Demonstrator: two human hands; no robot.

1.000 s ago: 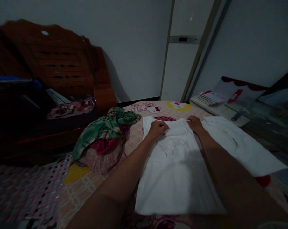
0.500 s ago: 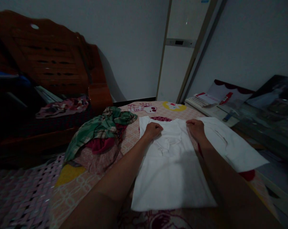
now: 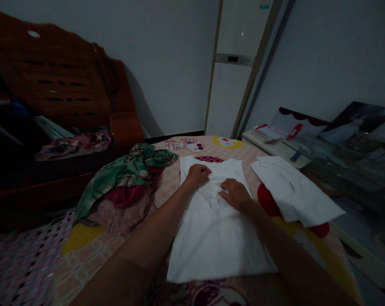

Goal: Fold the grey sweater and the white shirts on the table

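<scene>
A white sleeveless dress (image 3: 218,242) lies spread flat, its neckline away from me and its wide hem towards me. On the left of its chest rests my left hand (image 3: 198,175), fingers curled and closed on the fabric. My right hand (image 3: 235,193) is at the middle of the chest, thumb and fingers pinching a bit of raised cloth. Thin ties or folds show between the two hands, too small to make out well. To the right lies a second white garment (image 3: 296,189), folded and touched by neither hand.
The round table has a pink patterned cloth (image 3: 84,259). On its left is a heap of clothes with a green plaid shirt (image 3: 115,174). Behind stand a wooden bench (image 3: 64,85) and a tall white air conditioner (image 3: 227,93). A glass-topped cabinet (image 3: 345,161) borders the right side.
My right hand has left the dress's right shoulder and moved down and left to the middle of the chest. My left hand stays at the upper left. The view has shifted slightly.
</scene>
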